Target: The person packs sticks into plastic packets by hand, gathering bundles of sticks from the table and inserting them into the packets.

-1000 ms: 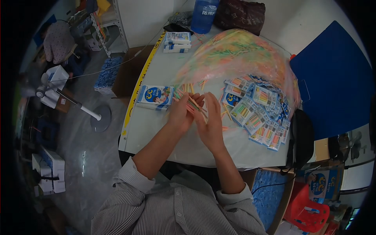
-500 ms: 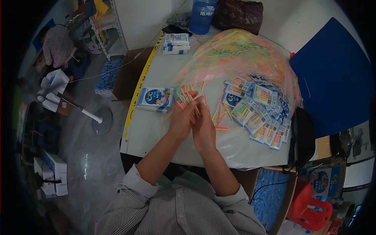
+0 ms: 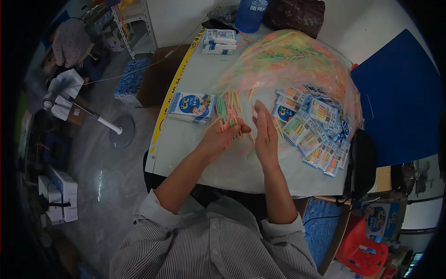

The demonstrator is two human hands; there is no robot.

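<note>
Left hand (image 3: 218, 140) grips sticks (image 3: 230, 122) — packet (image 3: 193, 106): "CC", perhaps.

Hiding parts of the sticks (image 3: 231, 122) inside the left hand (image 3: 216, 142). Cutting off the tops of the blue jug (image 3: 250, 17) and the dark bag (image 3: 297, 17) at the far edge of the table (image 3: 197, 74). Blurring the fan (image 3: 48, 101) beyond the left edge. Leaving small print on the packets (image 3: 322, 112) toward the right edge unreadable.
</note>
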